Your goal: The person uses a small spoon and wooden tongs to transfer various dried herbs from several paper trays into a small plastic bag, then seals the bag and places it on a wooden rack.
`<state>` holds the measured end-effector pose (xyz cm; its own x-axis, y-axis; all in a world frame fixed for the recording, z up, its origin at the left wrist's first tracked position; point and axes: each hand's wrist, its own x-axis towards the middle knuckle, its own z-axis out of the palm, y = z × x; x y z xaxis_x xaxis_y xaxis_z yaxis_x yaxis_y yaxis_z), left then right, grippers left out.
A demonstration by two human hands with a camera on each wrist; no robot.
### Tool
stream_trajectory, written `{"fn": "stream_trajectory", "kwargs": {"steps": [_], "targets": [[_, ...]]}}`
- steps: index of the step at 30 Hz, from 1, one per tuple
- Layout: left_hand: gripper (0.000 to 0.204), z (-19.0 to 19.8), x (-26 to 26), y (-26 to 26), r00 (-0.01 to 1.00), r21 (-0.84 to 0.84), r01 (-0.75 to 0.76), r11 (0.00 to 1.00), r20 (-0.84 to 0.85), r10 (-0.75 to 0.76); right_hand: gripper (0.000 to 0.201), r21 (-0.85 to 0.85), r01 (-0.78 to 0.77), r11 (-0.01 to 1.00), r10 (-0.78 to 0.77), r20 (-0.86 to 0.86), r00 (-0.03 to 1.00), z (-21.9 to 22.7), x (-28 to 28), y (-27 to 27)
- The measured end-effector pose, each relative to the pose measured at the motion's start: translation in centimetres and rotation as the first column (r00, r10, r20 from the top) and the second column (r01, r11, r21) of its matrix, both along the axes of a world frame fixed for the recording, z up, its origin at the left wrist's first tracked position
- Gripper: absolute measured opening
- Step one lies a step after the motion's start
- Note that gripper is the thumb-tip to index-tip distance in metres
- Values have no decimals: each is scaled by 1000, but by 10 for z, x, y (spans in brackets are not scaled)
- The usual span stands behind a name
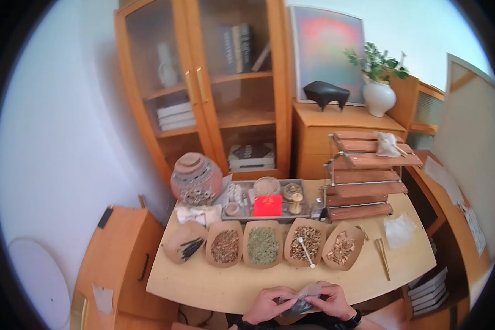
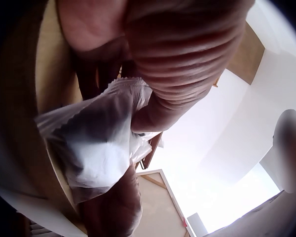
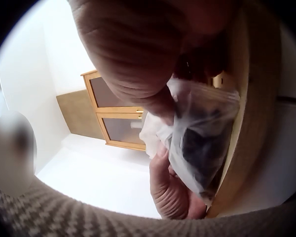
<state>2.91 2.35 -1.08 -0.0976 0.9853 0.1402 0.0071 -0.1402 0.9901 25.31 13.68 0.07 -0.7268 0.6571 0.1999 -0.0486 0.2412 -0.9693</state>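
Note:
At the table's front edge my left hand (image 1: 265, 304) and right hand (image 1: 335, 301) face each other, pinching a small translucent pouch (image 1: 299, 306) between thumbs and fingers. In the left wrist view the pouch (image 2: 96, 153) is whitish and full, with a zigzag-cut top edge close by the left thumb. Through the film of the pouch (image 3: 202, 138) in the right wrist view shows a dark filling, its kind unclear. The right thumb presses near the pouch's upper corner. Most of the other fingers are hidden behind the pouch.
Ahead stand several paper trays: dark sticks (image 1: 191, 248), brown bits (image 1: 225, 246), green dried leaves (image 1: 263, 245), brown pieces with a white spoon (image 1: 308, 254), pale chips (image 1: 342, 248). Behind them is a grey tray (image 1: 239, 215) with a red packet (image 1: 268, 205). Tongs (image 1: 383, 259) and a slatted rack (image 1: 363, 191) stand right.

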Motion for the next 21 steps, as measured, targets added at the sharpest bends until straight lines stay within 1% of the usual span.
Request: {"fn": "stream_trajectory", "kwargs": {"steps": [1,2,3,4,5,6,7,8,9,10,11,12,13,14,15,16,17,18,19,20,21], "targets": [[18,0,0,0,1000,11,10,1000,-8,-10,20,-2,-35,999,35,17,999,-3,0,0],[21,1,1,-1,1000,21,22,1000,-18,-22,17,-12,5,1000,-5,16,1000,-6,0,1],[21,3,2,0,1000,19,-5,1000,-5,5,15,-20,48,999,-48,12,999,-8,0,2],[19,5,3,1,1000,55,1,998,-6,-1,15,-21,25,999,-25,22,999,-9,-2,2],[17,7,4,2,1000,90,11,996,-9,-10,15,-18,24,1000,-25,-11,1000,-9,-3,2],[17,6,4,4,1000,87,-5,996,1,5,16,-17,27,999,-28,-45,999,-10,-3,2],[15,2,3,6,1000,123,19,992,3,-20,16,-21,14,1000,-15,-35,999,-9,-4,1],[13,4,3,7,999,159,45,986,4,-46,18,19,50,999,-49,-73,996,-6,-7,1],[13,6,4,7,999,154,32,987,13,-35,19,58,88,994,-81,-112,990,-4,-8,1],[13,9,6,6,1000,205,13,979,6,-14,19,54,78,996,-72,-104,992,-1,-7,1],[13,13,7,7,1000,254,-3,967,-4,4,20,89,101,991,-93,-98,991,2,-6,1],[13,16,5,8,1000,247,-8,969,-1,8,21,122,127,984,-116,-94,989,4,-6,1],[12,18,5,9,997,303,-27,953,-66,49,21,114,125,986,-115,-90,989,4,-8,-1],[12,19,5,9,988,361,-39,932,-128,91,21,46,129,991,-125,-76,989,4,-10,-1],[12,20,7,7,988,356,-38,934,-126,88,20,-20,135,991,-136,-63,989,5,-11,-1],[11,22,9,5,993,297,-65,953,-73,90,20,-23,139,990,-140,-61,988,6,-12,-1],[10,23,11,5,996,235,-85,968,-20,93,19,34,123,992,-120,-74,990,7,-13,-1],[10,25,10,7,997,229,-75,971,-18,81,19,88,112,990,-105,-85,991,8,-12,-2],[9,27,8,9,990,254,-115,960,-50,132,19,78,129,989,-123,-79,989,9,-12,-2],[9,26,9,8,981,278,-148,949,-80,176,18,105,118,987,-120,14,993,10,-12,-1],[9,19,9,9,986,262,-123,957,-73,147,18,128,108,986,-122,108,987,11,-11,0]]}}
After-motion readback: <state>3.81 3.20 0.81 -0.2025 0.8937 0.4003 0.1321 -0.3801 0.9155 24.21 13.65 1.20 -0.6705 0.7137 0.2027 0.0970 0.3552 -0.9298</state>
